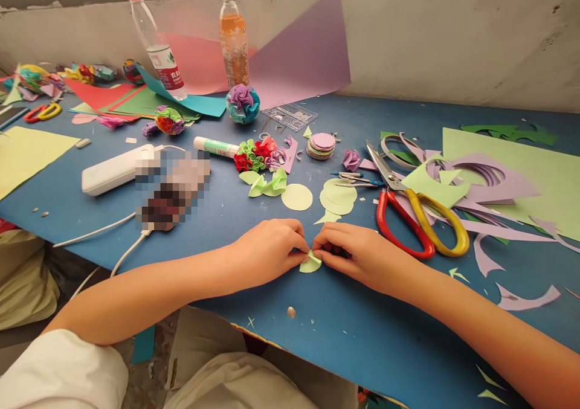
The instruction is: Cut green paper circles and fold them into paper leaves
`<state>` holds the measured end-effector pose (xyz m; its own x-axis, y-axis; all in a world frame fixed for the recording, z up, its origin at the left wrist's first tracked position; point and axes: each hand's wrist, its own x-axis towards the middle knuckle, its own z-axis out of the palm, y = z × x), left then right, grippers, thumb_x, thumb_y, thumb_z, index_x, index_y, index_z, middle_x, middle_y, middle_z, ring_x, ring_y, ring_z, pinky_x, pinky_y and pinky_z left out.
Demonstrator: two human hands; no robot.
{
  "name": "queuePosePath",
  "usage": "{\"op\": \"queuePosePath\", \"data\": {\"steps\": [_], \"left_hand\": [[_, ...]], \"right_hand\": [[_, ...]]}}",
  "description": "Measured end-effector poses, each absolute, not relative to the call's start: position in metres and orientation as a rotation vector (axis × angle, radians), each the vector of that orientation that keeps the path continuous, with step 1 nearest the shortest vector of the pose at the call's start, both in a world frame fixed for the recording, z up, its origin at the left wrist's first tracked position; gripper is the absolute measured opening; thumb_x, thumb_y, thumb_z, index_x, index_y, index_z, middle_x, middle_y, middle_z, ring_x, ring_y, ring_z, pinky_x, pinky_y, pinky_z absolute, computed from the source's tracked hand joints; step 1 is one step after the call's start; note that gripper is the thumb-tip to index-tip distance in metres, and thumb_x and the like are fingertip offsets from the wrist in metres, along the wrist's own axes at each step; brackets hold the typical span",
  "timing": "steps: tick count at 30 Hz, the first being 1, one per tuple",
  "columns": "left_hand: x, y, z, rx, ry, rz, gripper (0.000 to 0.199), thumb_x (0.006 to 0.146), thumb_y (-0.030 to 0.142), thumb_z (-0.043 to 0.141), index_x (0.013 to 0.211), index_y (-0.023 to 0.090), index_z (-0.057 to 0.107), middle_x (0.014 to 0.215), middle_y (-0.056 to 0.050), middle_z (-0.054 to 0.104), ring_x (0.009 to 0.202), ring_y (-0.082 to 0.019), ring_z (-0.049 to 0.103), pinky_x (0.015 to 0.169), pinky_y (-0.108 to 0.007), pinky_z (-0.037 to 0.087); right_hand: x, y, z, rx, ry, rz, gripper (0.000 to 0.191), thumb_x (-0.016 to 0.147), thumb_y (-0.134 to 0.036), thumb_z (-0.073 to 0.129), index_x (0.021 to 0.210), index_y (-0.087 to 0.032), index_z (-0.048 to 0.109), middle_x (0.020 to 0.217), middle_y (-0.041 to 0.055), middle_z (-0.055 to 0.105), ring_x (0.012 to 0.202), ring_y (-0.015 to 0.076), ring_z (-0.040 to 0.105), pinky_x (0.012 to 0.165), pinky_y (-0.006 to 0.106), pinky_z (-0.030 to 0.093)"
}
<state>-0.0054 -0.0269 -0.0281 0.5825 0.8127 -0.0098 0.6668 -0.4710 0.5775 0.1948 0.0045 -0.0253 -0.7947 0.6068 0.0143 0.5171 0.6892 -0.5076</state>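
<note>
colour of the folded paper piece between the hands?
Pale yellow-green; the folded paper piece shows best in the head view.

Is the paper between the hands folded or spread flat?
Folded: the paper is creased and fan-shaped between left hand and right hand, unlike the round discs.

head view | faces forward and down | close above blue table (362,324)
</note>
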Motion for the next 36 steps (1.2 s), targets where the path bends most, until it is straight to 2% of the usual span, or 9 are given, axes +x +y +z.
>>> {"op": "queuePosePath", "data": {"steps": [9,15,20,24,28,31,36], "left_hand": [[-0.006,-0.019,-0.028,2.321,1.122,0.343,0.015,0.083,0.023,0.056,0.087,0.019,0.07,0.089,-0.001,0.064,0.068,-0.01,0.058,0.061,-0.02,0.04],[-0.008,-0.02,-0.029,2.512,1.04,0.279,0.021,0.087,0.022,0.049,0.086,0.019,0.069,0.091,-0.001,0.065,0.078,-0.013,0.061,0.063,-0.021,0.039],[-0.008,-0.022,-0.025,2.671,1.009,0.176,0.026,0.09,0.024,0.044,0.083,0.019,0.069,0.089,-0.003,0.064,0.078,-0.014,0.06,0.058,-0.023,0.035],[-0.009,-0.022,-0.02,2.658,1.003,0.099,0.026,0.089,0.03,0.047,0.085,0.02,0.07,0.086,-0.002,0.062,0.075,-0.013,0.059,0.054,-0.024,0.031],[-0.01,-0.02,-0.016,2.57,0.995,0.07,0.024,0.086,0.038,0.054,0.086,0.021,0.071,0.086,-0.001,0.061,0.072,-0.011,0.058,0.055,-0.022,0.032],[-0.01,-0.018,-0.016,2.495,1.012,0.079,0.021,0.081,0.039,0.06,0.087,0.022,0.071,0.087,-0.001,0.061,0.072,-0.011,0.058,0.056,-0.021,0.033],[-0.012,-0.013,-0.018,2.326,0.998,0.218,0.032,0.074,0.045,0.067,0.089,0.018,0.071,0.082,-0.002,0.062,0.067,-0.011,0.055,0.058,-0.02,0.037]], "right_hand": [[0.201,0.012,-0.029,-0.632,-2.786,0.673,0.026,0.093,-0.026,0.036,0.088,-0.018,0.06,0.077,0.0045,0.057,0.065,0.0134,0.055,0.059,0.024,0.043],[0.203,0.012,-0.028,-0.546,-2.9,0.417,0.038,0.097,-0.029,0.026,0.089,-0.019,0.062,0.077,0.0059,0.058,0.066,0.0139,0.055,0.056,0.024,0.041],[0.206,0.014,-0.029,-0.418,-2.962,0.21,0.044,0.097,-0.026,0.022,0.084,-0.019,0.064,0.071,0.0052,0.058,0.064,0.0155,0.054,0.056,0.026,0.04],[0.211,0.019,-0.024,-0.415,-2.947,0.346,0.035,0.095,-0.024,0.033,0.091,-0.02,0.067,0.075,0.005,0.061,0.067,0.0146,0.057,0.061,0.026,0.043],[0.214,0.023,-0.02,-0.524,-2.836,0.607,0.027,0.091,-0.025,0.043,0.084,-0.02,0.069,0.079,0.0056,0.065,0.064,0.0125,0.059,0.061,0.024,0.045],[0.212,0.022,-0.023,-0.62,-2.735,0.736,0.022,0.087,-0.03,0.049,0.086,-0.019,0.068,0.078,0.0055,0.065,0.062,0.0121,0.059,0.059,0.023,0.046],[0.204,0.014,-0.028,-0.666,-2.795,0.576,0.026,0.091,-0.029,0.042,0.083,-0.02,0.065,0.08,0.0053,0.066,0.065,0.0125,0.06,0.058,0.022,0.045]]}}
